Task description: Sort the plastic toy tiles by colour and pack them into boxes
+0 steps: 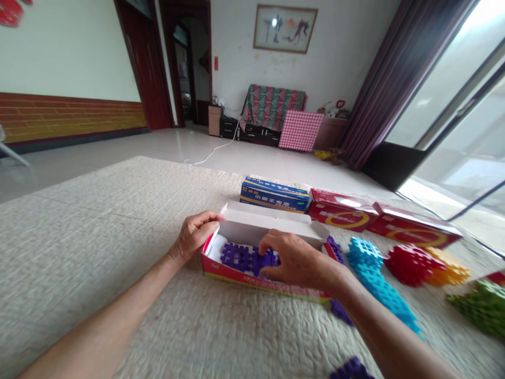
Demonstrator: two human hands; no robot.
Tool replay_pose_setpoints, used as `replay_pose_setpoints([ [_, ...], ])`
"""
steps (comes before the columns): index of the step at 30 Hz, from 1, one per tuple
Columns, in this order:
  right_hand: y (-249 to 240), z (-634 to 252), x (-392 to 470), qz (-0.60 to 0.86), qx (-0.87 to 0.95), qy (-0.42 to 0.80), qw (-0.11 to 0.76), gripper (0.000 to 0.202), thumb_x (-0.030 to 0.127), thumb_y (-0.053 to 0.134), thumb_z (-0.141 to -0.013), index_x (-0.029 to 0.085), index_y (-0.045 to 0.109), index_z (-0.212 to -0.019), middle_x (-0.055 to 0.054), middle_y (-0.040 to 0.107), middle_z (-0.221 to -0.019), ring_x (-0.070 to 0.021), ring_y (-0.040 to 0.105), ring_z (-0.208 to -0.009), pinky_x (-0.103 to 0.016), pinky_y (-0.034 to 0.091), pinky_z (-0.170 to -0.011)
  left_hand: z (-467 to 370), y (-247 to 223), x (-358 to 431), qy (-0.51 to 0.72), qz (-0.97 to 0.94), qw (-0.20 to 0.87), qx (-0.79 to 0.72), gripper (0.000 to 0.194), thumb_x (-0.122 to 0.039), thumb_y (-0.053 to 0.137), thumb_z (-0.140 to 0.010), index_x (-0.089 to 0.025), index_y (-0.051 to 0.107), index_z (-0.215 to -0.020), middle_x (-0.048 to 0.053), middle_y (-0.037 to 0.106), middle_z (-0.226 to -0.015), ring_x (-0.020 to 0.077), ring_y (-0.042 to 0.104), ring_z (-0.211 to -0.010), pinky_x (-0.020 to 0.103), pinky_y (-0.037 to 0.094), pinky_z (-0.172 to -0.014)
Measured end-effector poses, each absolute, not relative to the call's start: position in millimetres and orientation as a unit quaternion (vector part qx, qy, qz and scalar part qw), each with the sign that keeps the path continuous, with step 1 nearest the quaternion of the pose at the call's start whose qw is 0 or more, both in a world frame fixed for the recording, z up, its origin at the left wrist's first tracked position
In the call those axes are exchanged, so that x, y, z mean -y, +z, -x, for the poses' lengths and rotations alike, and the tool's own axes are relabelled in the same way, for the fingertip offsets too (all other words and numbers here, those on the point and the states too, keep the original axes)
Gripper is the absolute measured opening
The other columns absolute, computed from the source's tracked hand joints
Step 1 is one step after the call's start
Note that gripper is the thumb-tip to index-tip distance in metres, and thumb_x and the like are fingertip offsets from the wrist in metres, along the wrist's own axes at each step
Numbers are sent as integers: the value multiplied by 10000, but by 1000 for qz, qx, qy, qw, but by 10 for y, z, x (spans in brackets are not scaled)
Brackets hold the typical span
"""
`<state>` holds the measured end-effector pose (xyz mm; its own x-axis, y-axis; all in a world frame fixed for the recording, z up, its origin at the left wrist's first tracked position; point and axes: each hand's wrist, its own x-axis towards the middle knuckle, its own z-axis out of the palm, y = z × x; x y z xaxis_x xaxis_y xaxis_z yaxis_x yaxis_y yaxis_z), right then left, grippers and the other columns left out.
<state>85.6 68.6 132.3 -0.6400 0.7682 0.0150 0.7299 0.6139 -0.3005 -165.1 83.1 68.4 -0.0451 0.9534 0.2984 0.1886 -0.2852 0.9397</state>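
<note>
The open red box sits on the mat, probably light, crushable card, best held at its end wall, where the left hand pinches. The right hand curls over stiff-looking purple pieces inside; whether it grips, I cannot tell.

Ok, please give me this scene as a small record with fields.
left hand: grips left end of open box
right hand: inside it, fingers at purple pieces
boxes behind: blue box, two red boxes
piles at right: light blue pieces, red pieces, orange pieces, green pieces
surface: pale textured cover
</note>
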Motion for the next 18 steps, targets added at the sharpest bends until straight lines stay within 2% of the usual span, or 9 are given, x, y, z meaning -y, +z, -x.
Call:
replay_pose_setpoints([
  [5, 1351, -887, -659, 424, 891, 129, 99, 238, 281, 748, -712, 186, 659, -911, -72, 665, -1006, -177, 601, -843, -295, 456, -764, 1666, 664, -841, 535, -591, 352, -490, 278, -366, 598, -714, -149, 695, -859, -21, 589, -581, 104, 464, -485, 220, 359, -478],
  [12, 1655, -1280, -679, 455, 846, 92, 264, 109, 275, 615, -804, 190, 665, -850, -33, 692, -889, -149, 610, -787, -284, 458, -740, 1640, 675, -830, 528, -573, 382, -497, 316, -379, 637, -678, -139, 698, -873, -14, 601, -583, 109, 479, -482, 217, 361, -471],
  [18, 1603, -1938, -527, 532, 778, 69, 328, 111, 282, 592, -809, 195, 660, -799, -17, 694, -795, -141, 611, -700, -279, 465, -667, 1657, 649, -839, 506, -567, 402, -511, 377, -406, 655, -675, -128, 692, -928, -21, 594, -554, 113, 477, -470, 210, 342, -450],
])
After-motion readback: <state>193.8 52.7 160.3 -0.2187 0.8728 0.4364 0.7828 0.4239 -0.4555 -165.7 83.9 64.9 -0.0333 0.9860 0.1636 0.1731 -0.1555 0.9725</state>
